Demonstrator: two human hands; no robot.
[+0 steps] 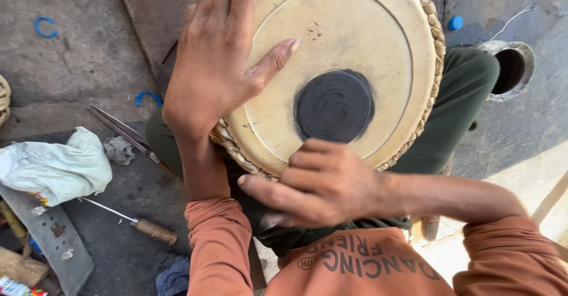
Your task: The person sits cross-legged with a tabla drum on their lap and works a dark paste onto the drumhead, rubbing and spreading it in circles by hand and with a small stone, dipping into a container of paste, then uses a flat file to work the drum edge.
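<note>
Both hands press on the drum, neither closed around anything. My left hand (216, 65) lies flat and spread over the upper left edge of the tabla drum (343, 71), fingers reaching up past the rim, thumb stretched right across the pale skin toward the middle. My right hand (322, 183) sits at the near edge, fingers curled loosely, fingertips resting on the skin just below the black round patch (334, 105), thumb pointing left along the braided rim (236, 151). I cannot tell whether the curled fingers pinch anything under them.

Drum lies with its head facing up, resting on my lap between dark green trouser legs (461, 101). Head is cream-coloured with a lighter outer ring, black patch slightly below centre, woven strap braid all round the edge.

Orange sleeves (219, 243) cover both forearms.

Ground is grey concrete. To the left: a crumpled pale cloth (56, 166), a small grey rag (119, 150) just beside it, a long pair of scissors (124, 133) lying diagonally, an awl-like tool with a wooden handle (151, 230) nearer to me. A grey metal plate (56, 243) lies at lower left. Two blue plastic ring pieces (44, 27) sit on the floor upper left. Upper right: a blue bottle cap (455, 23) and a round pipe opening (512, 68) set in the floor.
</note>
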